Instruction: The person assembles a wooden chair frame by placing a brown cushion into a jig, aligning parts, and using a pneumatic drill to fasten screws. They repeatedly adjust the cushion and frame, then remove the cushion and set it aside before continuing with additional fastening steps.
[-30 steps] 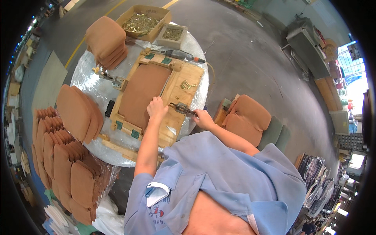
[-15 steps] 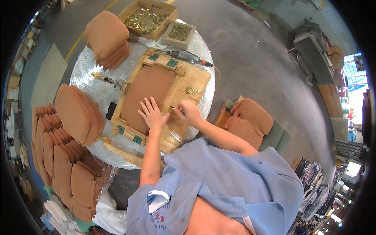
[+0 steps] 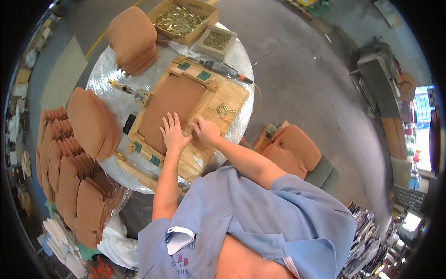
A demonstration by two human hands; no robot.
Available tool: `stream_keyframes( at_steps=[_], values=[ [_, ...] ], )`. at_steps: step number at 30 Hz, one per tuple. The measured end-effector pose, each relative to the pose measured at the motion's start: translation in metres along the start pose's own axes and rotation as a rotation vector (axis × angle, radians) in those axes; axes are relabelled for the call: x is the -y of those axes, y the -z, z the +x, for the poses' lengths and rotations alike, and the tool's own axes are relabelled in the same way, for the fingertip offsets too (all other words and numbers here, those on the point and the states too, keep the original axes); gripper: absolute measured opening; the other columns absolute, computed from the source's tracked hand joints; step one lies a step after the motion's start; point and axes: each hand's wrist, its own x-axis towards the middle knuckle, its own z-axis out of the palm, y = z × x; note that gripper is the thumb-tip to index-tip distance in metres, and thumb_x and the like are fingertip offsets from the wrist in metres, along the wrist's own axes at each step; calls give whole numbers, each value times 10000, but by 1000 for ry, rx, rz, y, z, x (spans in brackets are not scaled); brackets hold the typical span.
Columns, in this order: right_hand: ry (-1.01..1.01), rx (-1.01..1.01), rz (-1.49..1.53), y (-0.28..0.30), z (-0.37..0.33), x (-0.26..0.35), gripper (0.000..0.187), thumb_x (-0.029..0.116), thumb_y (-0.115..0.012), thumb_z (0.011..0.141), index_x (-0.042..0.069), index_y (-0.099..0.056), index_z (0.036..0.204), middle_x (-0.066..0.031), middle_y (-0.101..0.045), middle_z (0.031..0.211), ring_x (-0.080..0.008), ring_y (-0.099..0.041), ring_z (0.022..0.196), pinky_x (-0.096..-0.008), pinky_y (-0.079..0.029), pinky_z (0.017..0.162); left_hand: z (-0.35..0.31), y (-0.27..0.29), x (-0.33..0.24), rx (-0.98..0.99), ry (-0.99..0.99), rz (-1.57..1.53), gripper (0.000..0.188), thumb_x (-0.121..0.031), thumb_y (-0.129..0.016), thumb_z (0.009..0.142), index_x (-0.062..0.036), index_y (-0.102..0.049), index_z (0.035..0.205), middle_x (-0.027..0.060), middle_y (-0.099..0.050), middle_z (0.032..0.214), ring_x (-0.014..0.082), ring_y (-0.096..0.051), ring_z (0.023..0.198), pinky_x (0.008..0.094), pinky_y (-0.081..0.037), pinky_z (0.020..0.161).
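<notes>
My left hand lies flat with fingers spread, on the lower right part of a brown padded panel. The panel sits inside a wooden frame jig with small green pads at its corners. Just right of it, my right hand is closed, its fingertips at the jig's right rail. Whatever they pinch is hidden by the fingers. Several brass-coloured metal pieces lie on the wooden board beyond my right hand. A grey power tool with an orange collar rests along the board's far edge.
The round table is wrapped in clear film. On it stand brown pad stacks, a box of brass pieces and a smaller tray. A toggle clamp sits left of the jig. More pads stand at right.
My right hand has moved left, closer to my left hand and onto the jig's rail. The small dark thing at its fingertips is now out of sight. My left hand still presses the panel.
</notes>
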Motion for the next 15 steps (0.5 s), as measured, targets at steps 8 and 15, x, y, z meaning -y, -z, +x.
stream_keyframes(
  at_steps=[8, 15],
  values=[
    [83, -42, 76, 83, -65, -82, 270, 263, -728, 1018, 38, -649, 1145, -212, -689, 1123, -431, -657, 1079, -506, -529, 913, -10, -11, 10, -220, 77, -315, 899, -497, -813, 916, -107, -462, 1647, 212, -358, 1749, 454, -344, 1593, 601, -303, 1293],
    [341, -120, 152, 119, 122, -24, 298, 259, -721, 1025, 29, -658, 1203, -213, -689, 1169, -421, -658, 1134, -497, -532, 951, -18, -45, 100, -835, 1007, -153, 693, -514, -588, 1078, 78, -566, 1438, 338, -549, 1523, 497, -569, 1373, 603, -458, 1126]
  ],
)
